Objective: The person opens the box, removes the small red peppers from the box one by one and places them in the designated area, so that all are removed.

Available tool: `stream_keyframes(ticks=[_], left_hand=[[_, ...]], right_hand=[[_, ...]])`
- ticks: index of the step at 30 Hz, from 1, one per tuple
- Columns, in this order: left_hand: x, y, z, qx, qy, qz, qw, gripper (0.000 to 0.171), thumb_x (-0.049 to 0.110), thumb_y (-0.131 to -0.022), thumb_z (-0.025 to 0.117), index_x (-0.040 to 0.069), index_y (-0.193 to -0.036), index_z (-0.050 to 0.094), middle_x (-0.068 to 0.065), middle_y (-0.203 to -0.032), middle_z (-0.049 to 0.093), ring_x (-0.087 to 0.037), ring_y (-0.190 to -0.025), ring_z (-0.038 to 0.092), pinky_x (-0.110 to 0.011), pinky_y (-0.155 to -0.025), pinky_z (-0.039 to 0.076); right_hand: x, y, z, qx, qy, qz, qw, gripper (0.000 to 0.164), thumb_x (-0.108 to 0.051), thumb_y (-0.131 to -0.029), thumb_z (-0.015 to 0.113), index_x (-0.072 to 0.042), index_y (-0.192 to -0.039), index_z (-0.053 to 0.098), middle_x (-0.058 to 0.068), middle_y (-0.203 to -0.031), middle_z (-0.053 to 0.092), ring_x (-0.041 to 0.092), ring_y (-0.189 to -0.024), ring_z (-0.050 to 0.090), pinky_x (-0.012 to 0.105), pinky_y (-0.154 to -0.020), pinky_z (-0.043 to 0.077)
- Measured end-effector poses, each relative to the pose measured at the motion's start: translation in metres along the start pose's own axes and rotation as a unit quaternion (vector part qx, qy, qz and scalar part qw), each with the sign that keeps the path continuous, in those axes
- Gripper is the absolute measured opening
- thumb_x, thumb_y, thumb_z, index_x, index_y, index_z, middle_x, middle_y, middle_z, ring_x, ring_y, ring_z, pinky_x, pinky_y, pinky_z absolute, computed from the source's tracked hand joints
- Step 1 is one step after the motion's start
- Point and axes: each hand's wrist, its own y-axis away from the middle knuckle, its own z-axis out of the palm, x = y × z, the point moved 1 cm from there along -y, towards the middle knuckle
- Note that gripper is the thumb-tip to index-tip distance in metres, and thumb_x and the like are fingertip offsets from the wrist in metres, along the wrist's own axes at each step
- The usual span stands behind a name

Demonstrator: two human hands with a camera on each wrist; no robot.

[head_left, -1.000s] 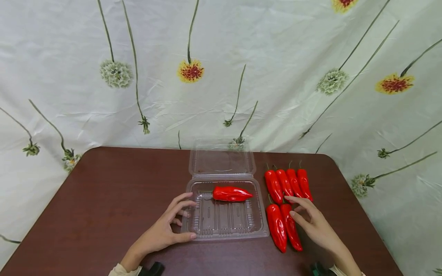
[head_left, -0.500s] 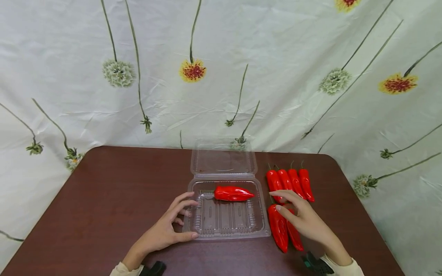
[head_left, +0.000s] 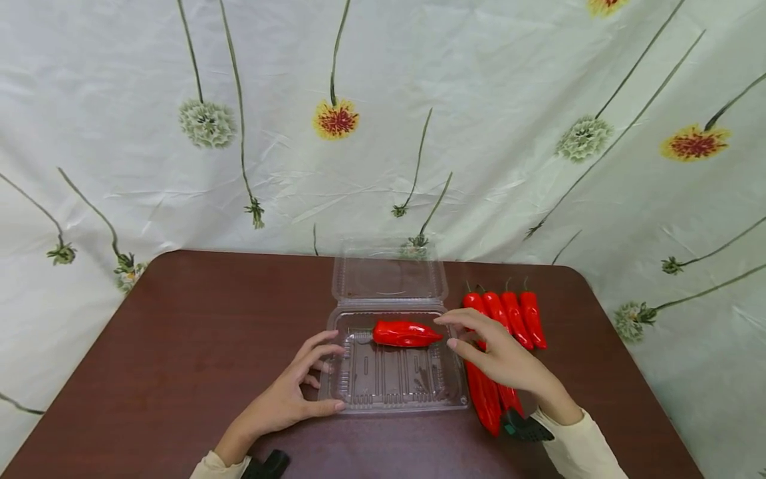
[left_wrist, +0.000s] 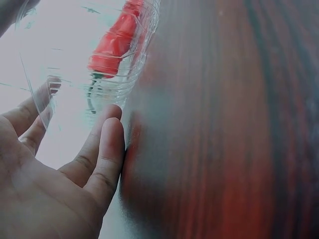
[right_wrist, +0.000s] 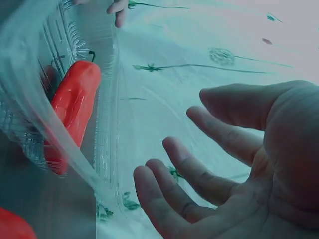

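A clear plastic clamshell container [head_left: 395, 402] lies with its lid [head_left: 387, 279] folded back on the table. Inside its far part is a red chili pepper [head_left: 405, 334], crosswise, tip to the right; the left wrist view shows the same pepper [left_wrist: 113, 47] through the clear wall. My left hand [head_left: 286, 392] rests at the container's left side, fingers along the edge and thumb at the near corner. Above the right rim hovers my right hand [head_left: 499, 349], its fingers [right_wrist: 192, 174] spread and holding nothing. It partly covers the red peppers [head_left: 483, 396] beside the container.
Several more red peppers [head_left: 516, 316] lie in a row at the back right, stems away from me. The brown table [head_left: 179, 346] ends at a white flowered cloth [head_left: 269, 166] behind it.
My right hand has moved left and a little away from me, from over the peppers to the container's right rim, still without anything in it. The left hand has stayed in place.
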Motion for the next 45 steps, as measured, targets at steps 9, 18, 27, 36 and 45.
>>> stream_keyframes(ticks=[9,18,27,36,45], left_hand=[[0.001,0.0,-0.001,0.003,-0.007,0.001,1.0,0.068,0.02,-0.086,0.081,0.014,-0.144,0.048,-0.01,-0.162,0.019,-0.023,-0.109,0.049,-0.03,-0.078,0.048],[0.001,0.0,-0.001,0.002,-0.004,-0.001,1.0,0.068,0.019,-0.086,0.081,0.013,-0.144,0.047,-0.01,-0.162,0.019,-0.022,-0.109,0.048,-0.03,-0.078,0.048],[0.002,0.002,-0.001,0.0,-0.004,0.004,1.0,0.068,0.017,-0.086,0.08,0.011,-0.145,0.047,-0.012,-0.162,0.019,-0.023,-0.109,0.048,-0.03,-0.078,0.048],[0.002,0.001,-0.001,-0.001,-0.004,-0.001,1.0,0.068,0.019,-0.086,0.081,0.011,-0.145,0.047,-0.012,-0.162,0.018,-0.023,-0.109,0.049,-0.031,-0.078,0.048],[0.001,0.0,-0.001,0.002,-0.004,-0.001,1.0,0.068,0.019,-0.085,0.081,0.012,-0.144,0.048,-0.011,-0.162,0.02,-0.022,-0.109,0.049,-0.031,-0.078,0.048]], right_hand=[[0.0,-0.044,-0.007,-0.126,-0.028,-0.005,0.992,0.04,-0.012,-0.098,0.064,-0.009,-0.138,0.057,0.011,-0.136,0.059,0.034,-0.12,0.059,0.041,-0.098,0.052],[0.008,-0.076,0.007,-0.223,-0.029,0.029,0.974,0.044,-0.011,-0.096,0.067,-0.011,-0.139,0.058,0.006,-0.14,0.058,0.029,-0.124,0.058,0.046,-0.107,0.047],[0.003,-0.085,0.03,-0.244,0.073,-0.017,0.967,0.04,-0.013,-0.095,0.068,-0.013,-0.135,0.062,0.008,-0.144,0.054,0.028,-0.138,0.046,0.049,-0.114,0.036],[0.003,-0.082,0.033,-0.232,0.105,-0.029,0.967,0.039,-0.01,-0.094,0.068,-0.011,-0.133,0.063,0.011,-0.142,0.056,0.03,-0.136,0.048,0.049,-0.114,0.037],[0.0,-0.077,0.041,-0.249,0.12,-0.005,0.961,0.041,-0.01,-0.094,0.069,-0.015,-0.134,0.062,0.009,-0.144,0.053,0.028,-0.136,0.047,0.047,-0.111,0.041]])
